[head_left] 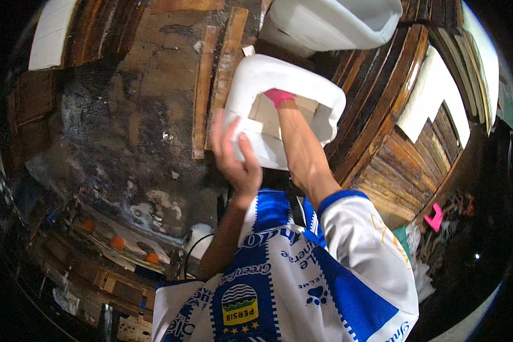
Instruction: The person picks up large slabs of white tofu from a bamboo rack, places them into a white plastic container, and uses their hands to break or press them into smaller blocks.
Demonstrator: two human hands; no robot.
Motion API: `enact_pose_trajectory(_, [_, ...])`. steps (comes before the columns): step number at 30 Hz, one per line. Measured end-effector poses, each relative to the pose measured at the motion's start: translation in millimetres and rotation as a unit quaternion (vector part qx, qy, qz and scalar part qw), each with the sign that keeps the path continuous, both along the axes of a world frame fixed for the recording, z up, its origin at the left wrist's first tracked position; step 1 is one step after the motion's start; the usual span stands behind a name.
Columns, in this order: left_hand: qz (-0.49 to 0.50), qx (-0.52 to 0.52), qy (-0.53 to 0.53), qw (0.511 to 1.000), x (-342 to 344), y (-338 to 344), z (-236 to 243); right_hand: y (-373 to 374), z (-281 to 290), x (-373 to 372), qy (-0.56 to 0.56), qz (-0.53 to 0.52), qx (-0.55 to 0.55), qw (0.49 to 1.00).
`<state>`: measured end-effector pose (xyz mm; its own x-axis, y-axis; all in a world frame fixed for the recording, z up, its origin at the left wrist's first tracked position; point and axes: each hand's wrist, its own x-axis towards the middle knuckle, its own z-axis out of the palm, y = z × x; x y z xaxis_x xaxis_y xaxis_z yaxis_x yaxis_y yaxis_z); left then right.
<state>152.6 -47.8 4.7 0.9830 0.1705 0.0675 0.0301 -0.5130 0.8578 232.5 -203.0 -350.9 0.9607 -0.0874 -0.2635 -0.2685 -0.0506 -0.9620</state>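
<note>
In front of me stands a hollow white casting (256,74) with a rounded rectangular outline and an opening in its top; it looks like sanitary ware. My right arm reaches down into that opening. Bright pink material (279,96) shows at the end of the wrist, covering or hiding my right hand (278,97); whether it is a glove or a held piece I cannot make out, and the fingers are hidden. At the casting's left side is my left hand (239,162), slightly blurred, its fingers spread apart against or just over the rim.
Another white casting (336,25) stands beyond this one. Two wooden strips (204,91) lie left of it on the dark, stained floor (142,119). Stacked wooden boards (382,97) rise to the right, with white sheets (433,97) on them. A pink piece (435,217) lies lower right.
</note>
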Motion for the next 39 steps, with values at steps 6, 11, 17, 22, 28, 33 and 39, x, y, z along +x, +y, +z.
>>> enact_pose_trajectory(6, [0.044, 0.046, -0.006, 0.998, 17, 35, -57, -23, 80, -17, 0.096, 0.196, -0.426, 0.878])
enact_pose_trajectory(11, [0.032, 0.051, -0.007, 0.998, 9, 41, -65, -22, 87, -10, 0.156, 0.254, -0.471, 0.830])
enact_pose_trajectory(17, [0.028, 0.047, -0.010, 0.998, 17, 36, -65, -7, 2, -26, 0.131, -0.114, -0.354, 0.919])
enact_pose_trajectory(22, [0.027, 0.057, 0.002, 0.998, 14, 42, -64, -14, 42, -34, 0.217, -0.228, -0.240, 0.918])
enact_pose_trajectory(28, [0.068, 0.088, 0.012, 0.994, 5, 53, -70, 10, 65, -32, 0.142, -0.344, -0.027, 0.928])
enact_pose_trajectory(33, [-0.004, 0.113, -0.020, 0.993, 18, 32, -75, -41, 4, -38, 0.133, -0.142, -0.296, 0.935])
enact_pose_trajectory(39, [0.070, 0.161, -0.022, 0.984, 2, 50, -62, 2, 291, -76, 0.234, 0.099, -0.140, 0.957])
